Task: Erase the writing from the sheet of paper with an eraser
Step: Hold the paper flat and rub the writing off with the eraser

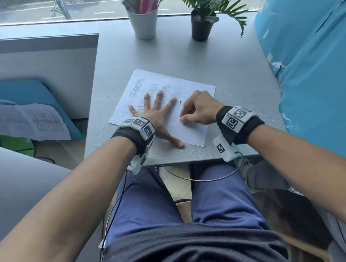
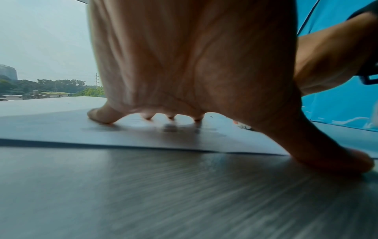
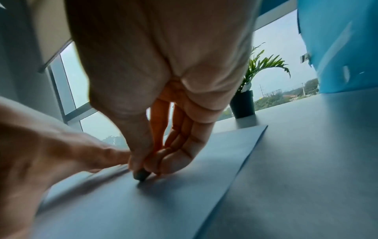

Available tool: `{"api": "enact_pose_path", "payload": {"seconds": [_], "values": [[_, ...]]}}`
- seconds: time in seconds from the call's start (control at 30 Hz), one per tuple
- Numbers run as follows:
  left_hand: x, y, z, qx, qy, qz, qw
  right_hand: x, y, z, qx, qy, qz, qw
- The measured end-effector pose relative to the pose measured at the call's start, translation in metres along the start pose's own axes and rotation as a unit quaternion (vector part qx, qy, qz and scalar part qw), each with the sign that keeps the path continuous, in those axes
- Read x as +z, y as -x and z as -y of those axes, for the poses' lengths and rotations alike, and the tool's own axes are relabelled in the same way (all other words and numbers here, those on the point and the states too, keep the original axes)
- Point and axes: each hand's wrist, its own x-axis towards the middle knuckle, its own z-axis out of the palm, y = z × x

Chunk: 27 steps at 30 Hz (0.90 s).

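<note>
A white sheet of paper point(image 1: 185, 88) with faint lines of writing lies askew on the grey table point(image 1: 237, 83). My left hand point(image 1: 156, 113) lies flat on the sheet with fingers spread, the thumb reaching past the near edge onto the table. My right hand point(image 1: 195, 110) pinches a small dark eraser point(image 3: 141, 175) between thumb and fingers, its tip touching the paper point(image 3: 184, 194). A small dark mark point(image 1: 180, 102) shows on the sheet just beyond the right hand. In the left wrist view the left hand's fingertips point(image 2: 102, 116) press on the paper point(image 2: 61, 127).
A white cup point(image 1: 143, 22) with pens and a potted plant point(image 1: 202, 23) stand at the table's far edge by the window. A blue covered object point(image 1: 313, 66) bounds the right side. A grey partition point(image 1: 36, 65) and papers point(image 1: 31, 122) are at the left.
</note>
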Motion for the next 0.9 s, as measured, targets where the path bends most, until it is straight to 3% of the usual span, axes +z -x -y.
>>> {"api": "enact_pose_path", "payload": {"seconds": [0.17,0.3,0.43,0.63,0.9], "values": [[0.002,0.0,0.001,0.003,-0.001,-0.005,1.0,0.014,0.011,0.01,-0.047,0.02,0.056,0.997],[-0.001,0.002,0.0,-0.004,0.004,0.002,1.0,0.004,0.001,0.001,-0.007,0.005,0.018,1.0],[0.002,0.0,0.001,0.002,-0.002,-0.006,1.0,0.016,0.015,0.007,-0.042,0.014,0.057,0.997],[-0.001,0.0,0.0,0.001,-0.004,0.012,1.0,-0.011,-0.004,-0.013,0.02,-0.032,-0.03,0.999],[-0.011,-0.002,0.007,0.009,-0.018,0.048,0.999,0.011,-0.005,-0.005,0.01,-0.033,-0.016,0.999]]}}
